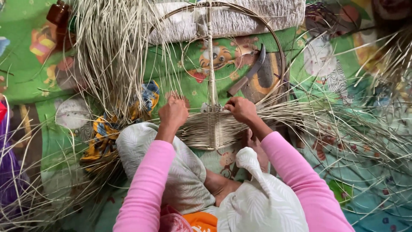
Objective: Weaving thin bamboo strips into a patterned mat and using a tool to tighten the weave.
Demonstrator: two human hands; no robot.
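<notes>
A round cane hoop frame (pixel 281 51) with a central upright rib (pixel 210 64) lies on the mat in front of me. Its near part is filled with pale woven rattan strips (pixel 210 131). My left hand (pixel 173 112) is closed on strips at the weave's left top edge. At the top edge just right of the rib, my right hand (pixel 241 109) pinches strips. Loose strands fan out to both sides. A smaller ring (pixel 184 58) sits inside the hoop.
A curved sickle knife (pixel 250 74) lies inside the hoop, right of the rib. A thick bundle of loose rattan (pixel 107 51) lies at upper left, more strands (pixel 343 124) at right. A dark bottle (pixel 58 13), a patterned cloth (pixel 103 137) and a whitish cushion (pixel 249 17) lie around.
</notes>
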